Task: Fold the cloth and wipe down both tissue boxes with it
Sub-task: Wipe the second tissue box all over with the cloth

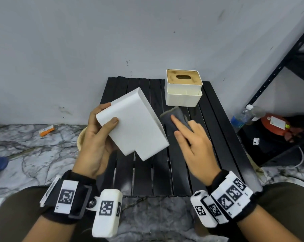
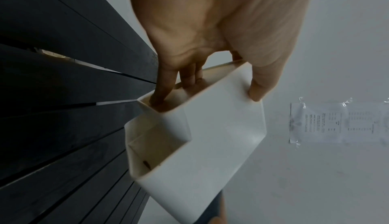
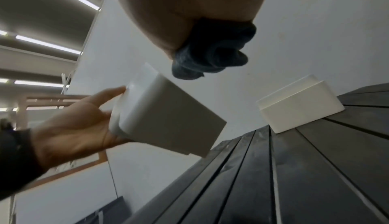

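Cloth: The dark cloth (image 1: 175,117) is already folded into a small pad. So the folding part looks done.
Right hand: The right hand (image 1: 191,142) holds the cloth. In the right wrist view the cloth is bunched under the palm. The pointer finger lies straight on top of it. This grip is closed on the cloth.
Left hand: The left hand (image 1: 97,144) holds the white tissue box (image 1: 135,124) up off the table (image 1: 165,175). The thumb is on the outside. In the left wrist view the other fingers go inside its open end. This grip is closed on the box.
Where they are: The cloth is just beside the right edge of the held box. I cannot tell if they touch.
Second box: The tissue box with the wooden lid (image 1: 183,88) stands at the back of the table, well apart from both hands.
How far: I think wiping the held box is the job right now.
Still to do: The box with the wooden lid may still need wiping. I cannot tell if it is clean.
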